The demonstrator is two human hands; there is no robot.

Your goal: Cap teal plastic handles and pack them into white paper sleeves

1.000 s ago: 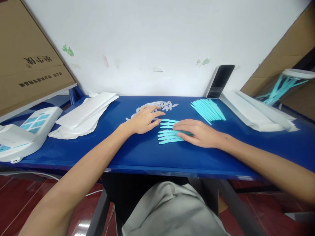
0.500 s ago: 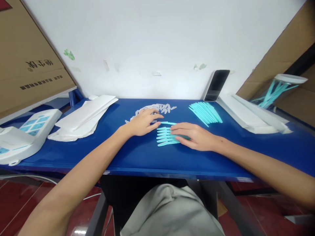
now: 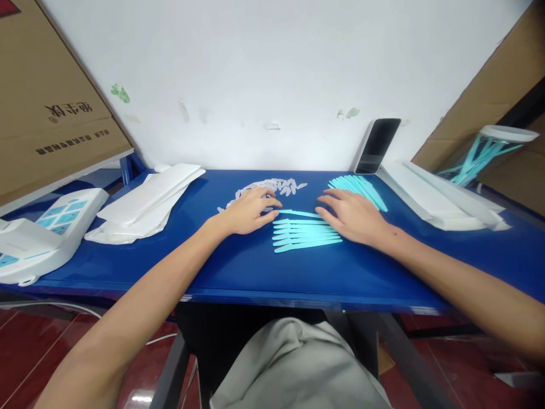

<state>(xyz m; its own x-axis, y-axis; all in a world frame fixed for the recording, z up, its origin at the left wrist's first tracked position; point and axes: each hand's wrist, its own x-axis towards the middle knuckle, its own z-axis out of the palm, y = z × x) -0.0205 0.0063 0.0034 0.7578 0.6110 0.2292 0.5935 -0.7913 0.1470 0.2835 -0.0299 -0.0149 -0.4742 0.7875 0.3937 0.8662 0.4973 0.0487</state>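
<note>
My left hand rests palm down with fingers apart, partly over a loose heap of translucent whitish caps. Its thumb lies by the left tip of a single turquoise eyebrow razor; contact is unclear. Fingers spread, my right hand is at that razor's other end, which it hides. Just below, a row of several turquoise razors lies side by side on the blue table. Behind the right hand, more turquoise razors are fanned out, partly covered by the hand.
White flat packets lie at left, beside a white device with blue panels. A phone leans on the wall. More white packets and a clear tub of turquoise razors stand at right. Cardboard boxes flank the table.
My right hand has moved right and slightly up, off the row of razors, uncovering their right ends. My left hand has stayed nearly still.
</note>
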